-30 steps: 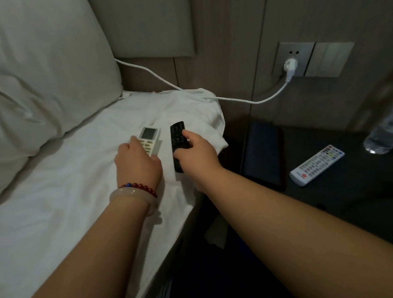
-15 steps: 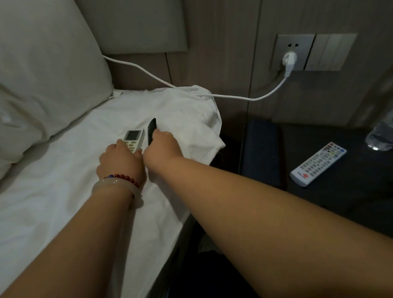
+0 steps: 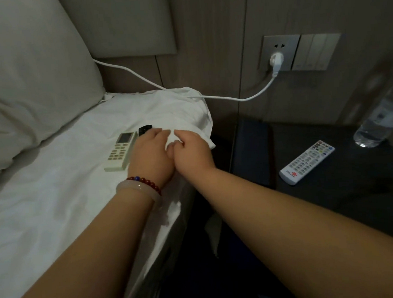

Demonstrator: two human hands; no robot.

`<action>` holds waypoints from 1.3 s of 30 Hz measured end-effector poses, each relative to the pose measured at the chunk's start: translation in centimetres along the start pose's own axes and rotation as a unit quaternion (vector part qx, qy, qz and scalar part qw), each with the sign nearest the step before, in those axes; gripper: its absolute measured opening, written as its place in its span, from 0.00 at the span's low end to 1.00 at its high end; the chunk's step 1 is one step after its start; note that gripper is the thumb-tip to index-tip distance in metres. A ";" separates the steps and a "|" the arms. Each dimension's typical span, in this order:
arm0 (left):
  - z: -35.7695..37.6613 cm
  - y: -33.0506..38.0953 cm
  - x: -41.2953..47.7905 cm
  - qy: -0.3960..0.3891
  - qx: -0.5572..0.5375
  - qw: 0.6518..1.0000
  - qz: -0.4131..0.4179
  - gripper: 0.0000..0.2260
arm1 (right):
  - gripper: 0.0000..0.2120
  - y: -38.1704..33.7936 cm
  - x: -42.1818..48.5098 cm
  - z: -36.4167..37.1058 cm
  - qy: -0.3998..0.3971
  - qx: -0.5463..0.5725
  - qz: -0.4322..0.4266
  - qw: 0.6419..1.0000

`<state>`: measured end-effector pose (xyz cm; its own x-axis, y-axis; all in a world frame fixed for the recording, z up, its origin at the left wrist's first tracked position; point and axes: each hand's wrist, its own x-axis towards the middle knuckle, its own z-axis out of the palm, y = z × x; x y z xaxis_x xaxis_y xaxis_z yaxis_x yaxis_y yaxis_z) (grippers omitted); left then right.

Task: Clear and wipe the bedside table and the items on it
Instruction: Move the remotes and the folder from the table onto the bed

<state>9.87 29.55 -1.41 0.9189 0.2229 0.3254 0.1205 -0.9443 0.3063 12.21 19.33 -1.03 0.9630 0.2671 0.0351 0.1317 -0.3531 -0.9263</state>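
While the left hand [image 3: 152,156] is laid, fingers fairly straight, over the black remote [image 3: 145,130] on the bed [image 3: 54,193], a white cloth [image 3: 172,140] is pinched between thumb and forefinger of the right hand [image 3: 192,150], just beside the left fingers. Only the far tip of the black remote is exposed. A white display remote [image 3: 121,151] is positioned just left of it. On the dark bedside table [image 3: 356,191], right, a white button remote [image 3: 307,162] and a water bottle [image 3: 375,122] are located well apart from both hands.
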 end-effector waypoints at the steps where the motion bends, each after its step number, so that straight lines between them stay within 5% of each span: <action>1: 0.2 1.2 -0.2 0.004 -0.015 1.000 0.010 0.18 | 0.19 0.6 -0.4 -1.1 0.015 0.014 -0.002 1.000; 8: 5.5 11.5 -1.3 -0.066 -0.127 0.985 0.093 0.15 | 0.12 7.2 -2.8 -9.8 0.176 -0.026 0.050 0.983; 13: 11.0 18.1 -2.7 -0.206 -0.119 0.961 0.138 0.25 | 0.09 11.7 -5.1 -16.0 0.276 -0.027 0.131 0.952; 23: 17.4 24.3 -1.5 -0.301 -0.003 0.943 0.144 0.31 | 0.09 16.5 -6.6 -21.5 0.315 -0.051 0.183 0.930; 29: 18.0 24.6 -1.5 -0.266 -0.049 0.956 0.111 0.29 | 0.13 17.4 -6.1 -22.2 0.308 -0.061 0.199 0.928; 34: 16.6 23.1 -3.4 -0.142 -0.194 0.968 0.076 0.29 | 0.32 16.3 -5.1 -21.1 0.242 0.049 0.255 0.935; 39: 14.7 19.9 -4.7 -0.155 -0.220 0.955 0.126 0.33 | 0.17 15.3 -3.8 -18.5 0.204 0.220 0.267 0.916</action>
<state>13.49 6.15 -10.04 0.9731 -0.1443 0.1796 -0.2260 -0.7496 0.6222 14.97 -3.68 -8.42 0.8818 -0.2268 -0.4135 -0.4054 0.0831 -0.9103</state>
